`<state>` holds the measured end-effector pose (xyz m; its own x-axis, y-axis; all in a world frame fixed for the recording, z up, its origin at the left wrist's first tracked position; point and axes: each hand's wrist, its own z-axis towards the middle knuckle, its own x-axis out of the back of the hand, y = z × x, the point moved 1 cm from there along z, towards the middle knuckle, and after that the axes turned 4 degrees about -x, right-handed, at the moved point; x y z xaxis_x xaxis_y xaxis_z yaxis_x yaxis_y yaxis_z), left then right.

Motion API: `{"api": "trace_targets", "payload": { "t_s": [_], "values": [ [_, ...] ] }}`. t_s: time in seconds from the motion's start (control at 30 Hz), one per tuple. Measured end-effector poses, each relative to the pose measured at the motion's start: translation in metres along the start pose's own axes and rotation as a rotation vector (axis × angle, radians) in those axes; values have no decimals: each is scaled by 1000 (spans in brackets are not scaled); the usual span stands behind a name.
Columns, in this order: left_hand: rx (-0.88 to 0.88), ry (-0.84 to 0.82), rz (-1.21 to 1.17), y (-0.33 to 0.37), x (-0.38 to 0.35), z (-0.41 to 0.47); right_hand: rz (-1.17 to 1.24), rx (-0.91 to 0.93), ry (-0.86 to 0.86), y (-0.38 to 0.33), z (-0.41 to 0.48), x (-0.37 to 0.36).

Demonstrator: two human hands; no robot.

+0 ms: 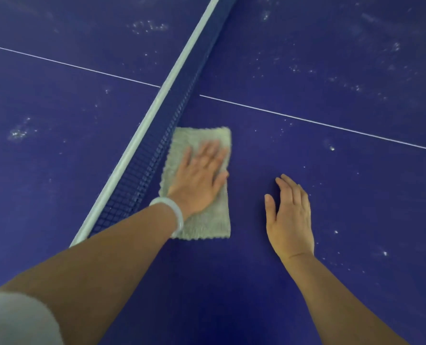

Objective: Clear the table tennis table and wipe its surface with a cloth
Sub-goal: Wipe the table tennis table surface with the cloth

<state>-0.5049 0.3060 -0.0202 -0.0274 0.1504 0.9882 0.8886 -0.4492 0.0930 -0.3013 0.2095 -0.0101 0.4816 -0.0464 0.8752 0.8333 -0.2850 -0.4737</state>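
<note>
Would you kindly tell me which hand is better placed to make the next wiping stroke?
The left hand: it presses flat on the cloth beside the net, while the right hand rests on the bare table.

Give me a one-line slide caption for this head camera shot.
Left hand presses a cloth flat beside the net; right hand rests on the dusty blue table.

Pale grey-green fluffy rectangular cloth [207, 220]: lies flat, long side along the foot of the net [144, 155], probably touching it (edge blurred); left hand [199, 175] pressed flat on top. Dark blue table tennis surface [331, 195]: thin white centre line, whitish dusty smudges on both halves.
</note>
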Motion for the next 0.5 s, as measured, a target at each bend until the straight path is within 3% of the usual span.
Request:
{"api": "trace_targets", "payload": {
  "t_s": [0.1, 0.23, 0.3, 0.43, 0.5],
  "values": [
    [254, 36, -54, -26, 10, 40, 15, 0, -4, 0, 1, 0],
    [284, 39, -101, -27, 19, 97, 25, 5, -1, 1, 0, -2],
    [160, 14, -82, 0, 22, 115, 47, -3, 11, 2, 0, -2],
    [-384, -18, 0, 62, 8, 90, 136, -13, 86, 2, -1, -1],
    [-543, -27, 45, 58, 2, 77, 156, -22, 90, 1, -1, 0]
  ]
}}
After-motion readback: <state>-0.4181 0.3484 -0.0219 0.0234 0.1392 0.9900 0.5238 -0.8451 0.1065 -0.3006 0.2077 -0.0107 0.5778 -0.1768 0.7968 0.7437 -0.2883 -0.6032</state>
